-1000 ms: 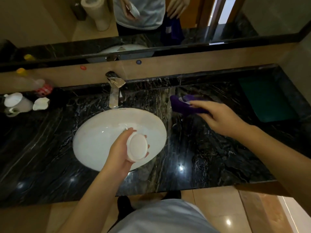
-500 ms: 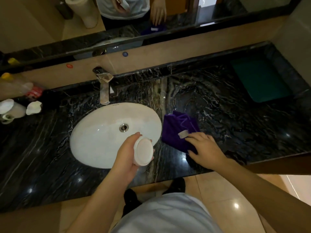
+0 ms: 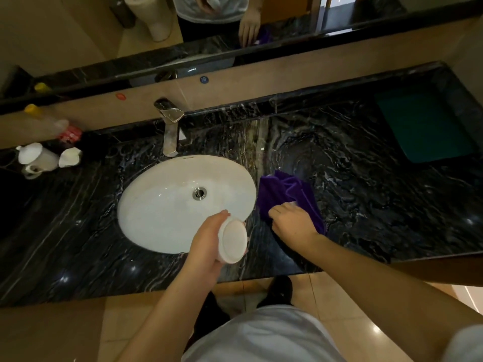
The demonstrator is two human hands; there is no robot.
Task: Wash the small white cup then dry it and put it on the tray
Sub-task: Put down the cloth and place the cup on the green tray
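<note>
I hold cup [image 3: 232, 240] in left hand [image 3: 209, 241]; right hand [image 3: 294, 222] pinches cloth [image 3: 285, 190] (bunched on table [image 3: 366, 205]). Gather cloth fully before wiping inside.

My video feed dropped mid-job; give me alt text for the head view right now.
The left hand holds the small white cup over the sink's near rim, while the right hand rests on a purple cloth lying on the black marble counter beside the sink. A green tray lies far right; the faucet shows no water.
</note>
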